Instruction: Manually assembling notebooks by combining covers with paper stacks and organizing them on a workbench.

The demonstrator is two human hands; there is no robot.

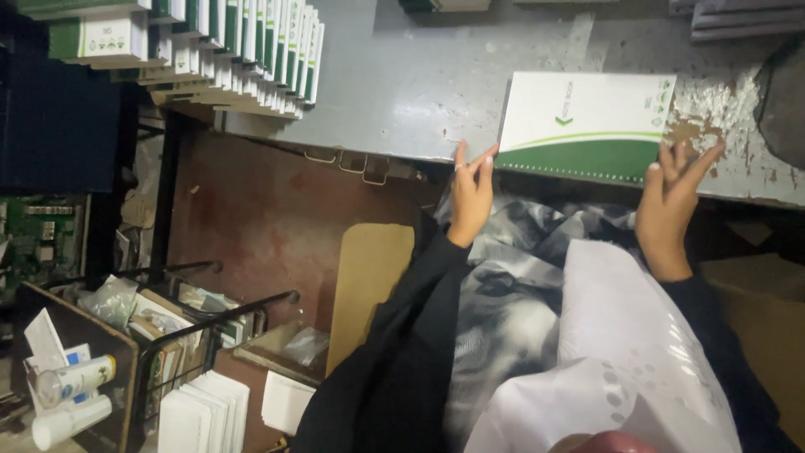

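While the head camera looked down, a white-and-green spiral-bound notebook (587,124) lay flat on the grey worn table (402,84), its wire binding along the near edge of the table. The left hand (471,197) stood at the notebook's near left corner, fingers spread and extended, fingertips touching or just beside that corner; it was not clamped on anything. The right hand (669,205) stood at the near right corner, fingers apart and raised against the edge, likewise gripping nothing. Dark sleeves covered both forearms, and a grey patterned cloth (511,277) with a sheet of perforated white paper (620,352) lay over the lap. A fanned stack of similar notebooks (243,50) rested on the table at far left, well apart from the hands. Judged from its thin card cover, the notebook would be light, moderately stiff and smooth-faced; the soundest hold would be at the two near corners or along the bound edge, where the wire resists bending.
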